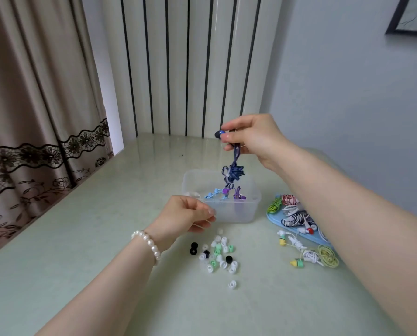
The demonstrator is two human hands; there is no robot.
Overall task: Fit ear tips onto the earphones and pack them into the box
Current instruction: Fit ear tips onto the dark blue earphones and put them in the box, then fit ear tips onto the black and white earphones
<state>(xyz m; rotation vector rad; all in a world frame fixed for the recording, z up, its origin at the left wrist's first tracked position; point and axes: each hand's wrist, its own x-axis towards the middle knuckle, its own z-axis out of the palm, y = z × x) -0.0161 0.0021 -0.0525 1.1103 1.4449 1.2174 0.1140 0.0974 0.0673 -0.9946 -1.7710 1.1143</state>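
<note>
My right hand pinches a dark blue earphone set by its buds, above the clear plastic box. The coiled blue cable hangs down into the box's opening. Light blue and purple earphones lie inside the box. My left hand hovers by the box's near left corner with fingers loosely curled and nothing visible in them. Loose ear tips in white, green and black lie scattered on the table in front of the box.
A blue tray at the right holds several bundled earphones. A yellow-green earphone set lies on the table beside it. The pale green table meets a curtain at the left and a striped wall panel behind.
</note>
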